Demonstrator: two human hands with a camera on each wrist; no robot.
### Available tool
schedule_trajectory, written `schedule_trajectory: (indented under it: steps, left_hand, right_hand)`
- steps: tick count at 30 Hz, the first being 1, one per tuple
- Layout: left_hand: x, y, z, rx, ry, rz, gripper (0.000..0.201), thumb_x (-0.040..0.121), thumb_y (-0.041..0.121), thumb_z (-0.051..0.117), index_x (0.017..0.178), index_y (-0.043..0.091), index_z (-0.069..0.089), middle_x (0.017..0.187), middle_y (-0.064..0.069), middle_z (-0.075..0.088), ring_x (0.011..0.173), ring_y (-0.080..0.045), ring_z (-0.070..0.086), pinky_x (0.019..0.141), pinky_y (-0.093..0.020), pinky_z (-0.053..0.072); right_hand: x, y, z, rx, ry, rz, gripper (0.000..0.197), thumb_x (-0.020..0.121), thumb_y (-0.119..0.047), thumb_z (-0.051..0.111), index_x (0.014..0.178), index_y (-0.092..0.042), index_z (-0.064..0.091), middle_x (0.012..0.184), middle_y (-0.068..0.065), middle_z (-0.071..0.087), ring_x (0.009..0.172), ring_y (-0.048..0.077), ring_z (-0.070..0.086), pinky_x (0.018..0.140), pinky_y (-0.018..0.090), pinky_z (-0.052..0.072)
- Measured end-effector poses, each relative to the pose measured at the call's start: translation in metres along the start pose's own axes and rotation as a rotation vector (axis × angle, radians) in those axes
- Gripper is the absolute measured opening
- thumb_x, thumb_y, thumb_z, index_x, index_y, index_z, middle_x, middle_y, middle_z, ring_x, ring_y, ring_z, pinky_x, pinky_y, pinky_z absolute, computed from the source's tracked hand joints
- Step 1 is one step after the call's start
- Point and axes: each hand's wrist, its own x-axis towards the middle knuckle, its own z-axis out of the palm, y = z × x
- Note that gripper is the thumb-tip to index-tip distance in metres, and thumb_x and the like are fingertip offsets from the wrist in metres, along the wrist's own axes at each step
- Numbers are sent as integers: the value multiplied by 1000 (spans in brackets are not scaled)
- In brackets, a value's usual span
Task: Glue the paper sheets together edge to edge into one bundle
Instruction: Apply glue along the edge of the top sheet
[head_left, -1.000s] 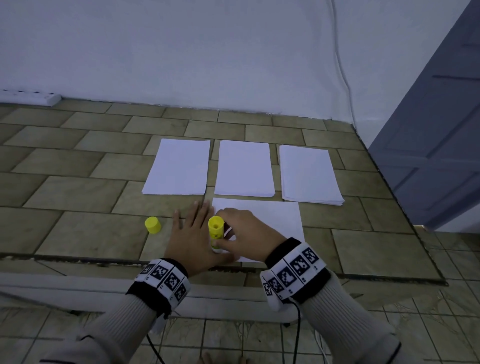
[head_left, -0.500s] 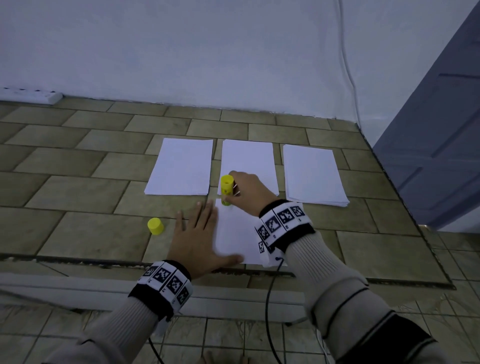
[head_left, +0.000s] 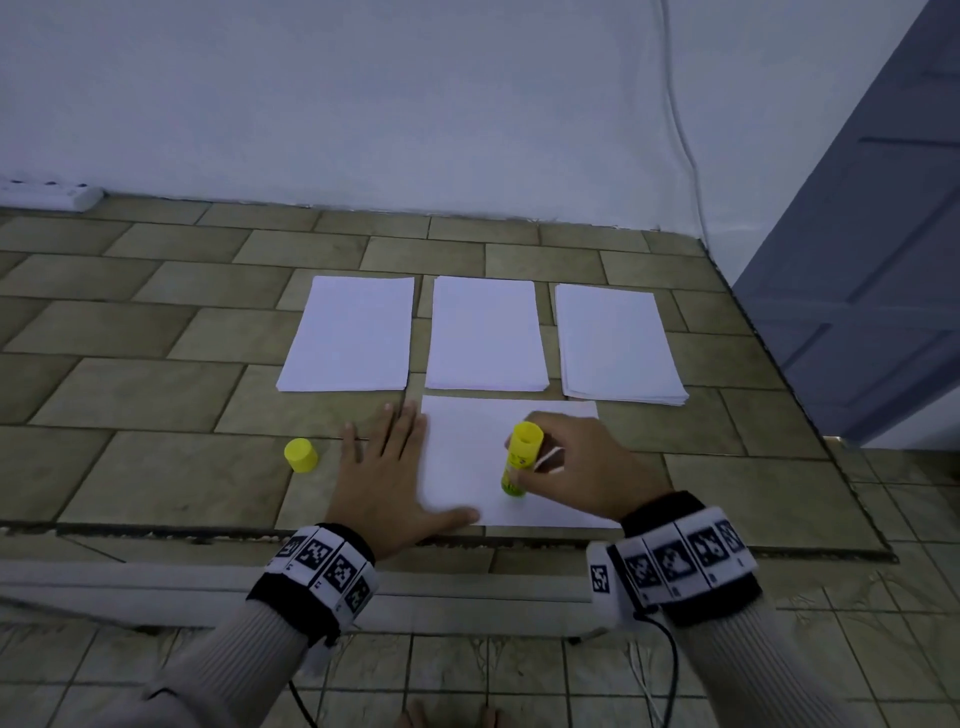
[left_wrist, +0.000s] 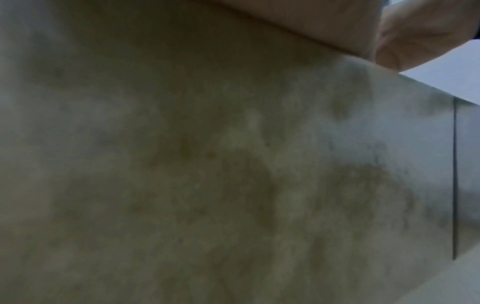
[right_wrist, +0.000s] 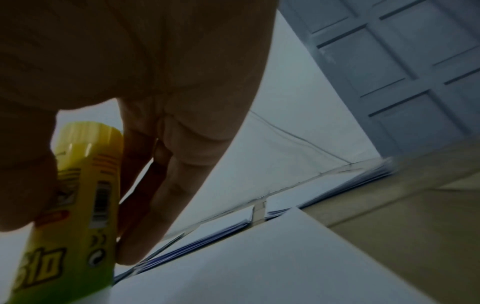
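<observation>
A single white sheet (head_left: 467, 457) lies on the tiled ledge in front of me. My right hand (head_left: 576, 467) grips a yellow glue stick (head_left: 519, 460) upright, its lower end down on the sheet near the middle. In the right wrist view the glue stick (right_wrist: 75, 205) sits between thumb and fingers. My left hand (head_left: 387, 483) lies flat with fingers spread, pressing the sheet's left edge, thumb on its front corner. The yellow cap (head_left: 301, 455) stands on the tiles left of that hand. Three paper stacks lie behind: left (head_left: 353, 335), middle (head_left: 485, 335), right (head_left: 615, 345).
The tiled ledge (head_left: 130, 395) ends in a front edge under my wrists. A white wall stands behind, with a power strip (head_left: 47, 193) at far left and a cable (head_left: 680, 130) running down. A blue-grey door (head_left: 872, 260) stands at the right. The left wrist view shows mostly blurred tile.
My right hand has drawn the glue stick back from the sheet's far edge toward the near side and to the right. The left hand stays flat on the sheet's left edge.
</observation>
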Motion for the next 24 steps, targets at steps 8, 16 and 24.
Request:
schedule_trajectory:
  steps: [8,16,24]
  left_hand:
    - [0,1,-1,4,-12,-6,137,50,103,5,155,15,-2,163,-1,-13,149,-19,-16,117,-59,-5]
    - [-1,2,-3,-5,-13,-3,139,47,103,-1,155,15,-1,163,-2,-9,149,-20,-15,117,-58,-6]
    - [0,1,-2,-5,-17,-9,137,49,102,4,155,16,-2,163,-1,-10,149,-19,-16,117,-58,-6]
  right_hand:
    - [-16,-1,4,14,-17,-24,16,81,-11,70,95,-4,64,94,6,66,83,15,64,75,30,57]
    - [37,5,-15,-100,26,24,13,79,-10,71,86,-3,62,89,9,70,86,21,66,81,39,54]
    - [77,12,-24,-196,62,66,15,81,-16,67,85,-5,57,88,9,70,86,26,64,83,45,52]
